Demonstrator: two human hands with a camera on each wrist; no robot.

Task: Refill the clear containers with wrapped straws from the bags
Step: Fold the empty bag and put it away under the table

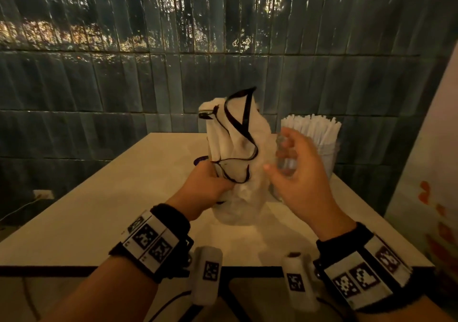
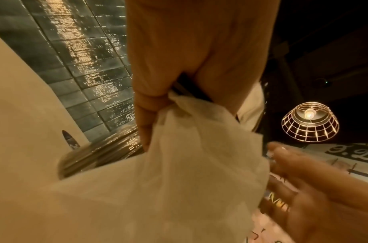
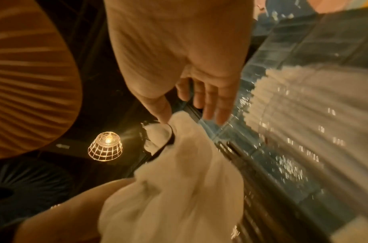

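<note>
A crumpled white plastic bag (image 1: 235, 133) with black edging stands upright at the middle of the table (image 1: 119, 198). My left hand (image 1: 210, 180) grips its bunched lower left side; in the left wrist view the fingers (image 2: 145, 115) pinch the bag (image 2: 189, 156). My right hand (image 1: 295, 165) hovers open just right of the bag, fingers spread, holding nothing, and in the right wrist view its fingers (image 3: 210, 98) hang above the bag (image 3: 179, 172). A clear container (image 1: 319, 148) packed with white wrapped straws (image 1: 312, 126) stands behind that hand. Another clear container (image 1: 285, 158) shows dimly through its fingers.
A dark tiled wall (image 1: 148, 74) rises right behind the table. A pale painted panel (image 1: 431, 173) leans at the right edge. A small dark object (image 1: 200, 159) peeks out left of the bag. The table's near edge has a black rim (image 1: 74, 269).
</note>
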